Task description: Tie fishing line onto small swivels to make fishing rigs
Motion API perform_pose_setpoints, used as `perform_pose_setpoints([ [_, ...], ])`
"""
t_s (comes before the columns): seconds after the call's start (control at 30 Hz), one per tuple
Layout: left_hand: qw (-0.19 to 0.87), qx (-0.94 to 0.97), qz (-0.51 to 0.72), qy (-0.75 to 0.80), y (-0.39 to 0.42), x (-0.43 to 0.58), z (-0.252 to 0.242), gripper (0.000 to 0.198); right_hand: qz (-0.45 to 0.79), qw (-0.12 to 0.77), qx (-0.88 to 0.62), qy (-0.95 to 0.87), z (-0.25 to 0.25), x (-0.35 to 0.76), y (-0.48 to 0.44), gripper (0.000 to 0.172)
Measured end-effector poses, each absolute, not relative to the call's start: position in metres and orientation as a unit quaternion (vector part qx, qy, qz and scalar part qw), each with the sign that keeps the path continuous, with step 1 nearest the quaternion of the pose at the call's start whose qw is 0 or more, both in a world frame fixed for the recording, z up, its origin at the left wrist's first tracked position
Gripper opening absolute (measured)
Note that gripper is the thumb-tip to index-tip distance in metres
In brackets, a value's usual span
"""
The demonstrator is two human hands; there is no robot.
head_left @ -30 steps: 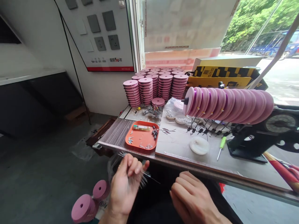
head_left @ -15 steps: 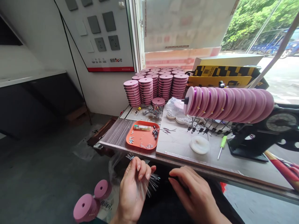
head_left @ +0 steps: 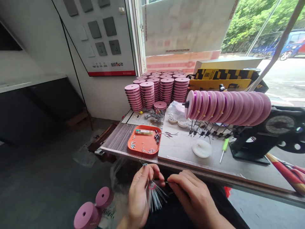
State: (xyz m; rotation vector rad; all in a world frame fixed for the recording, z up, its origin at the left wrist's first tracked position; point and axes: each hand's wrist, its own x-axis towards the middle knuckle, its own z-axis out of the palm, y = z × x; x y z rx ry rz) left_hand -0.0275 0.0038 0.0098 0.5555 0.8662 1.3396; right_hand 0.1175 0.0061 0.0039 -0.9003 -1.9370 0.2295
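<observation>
My left hand (head_left: pixel 139 194) is closed around a bundle of thin, silvery-clear strands (head_left: pixel 155 198). Their loose ends fan out below the fingers, and a short tuft pokes out above the thumb. A reddish band shows among the strands. My right hand (head_left: pixel 192 194) is close beside it, thumb and forefinger pinched together. A tiny thin piece (head_left: pixel 166 182) spans the gap between the two hands at those fingertips; its kind is too small to make out. Beyond the hands, an orange tray (head_left: pixel 131 152) on the table holds a small tube (head_left: pixel 144 132), black pieces and little metal parts.
Pink spools (head_left: pixel 133 97) stand stacked at the back. More sit on a black winding machine (head_left: pixel 250 149) at right. A white disc (head_left: pixel 201 148) and a green screwdriver (head_left: pixel 224 149) lie on the board. Loose pink spools (head_left: pixel 86 214) are at lower left, below the table edge.
My right hand has come left and now pinches a tiny piece beside my left hand. The left hand has moved slightly right and turned, with the strands still in it.
</observation>
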Motion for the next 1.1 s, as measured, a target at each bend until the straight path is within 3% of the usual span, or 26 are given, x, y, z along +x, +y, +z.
perform_pose_setpoints([
  [0.23, 0.631, 0.450, 0.412, 0.480, 0.0010, -0.0355, 0.0082, 0.023, 0.108, 0.456, -0.384, -0.796, 0.0051, 0.1175, 0.0068, 0.023],
  [1.1, 0.582, 0.479, 0.420, 0.505, -0.0036, -0.0270, 0.0136, 0.027, 0.151, 0.460, -0.388, -0.785, 0.0011, 0.1205, 0.0065, 0.019],
])
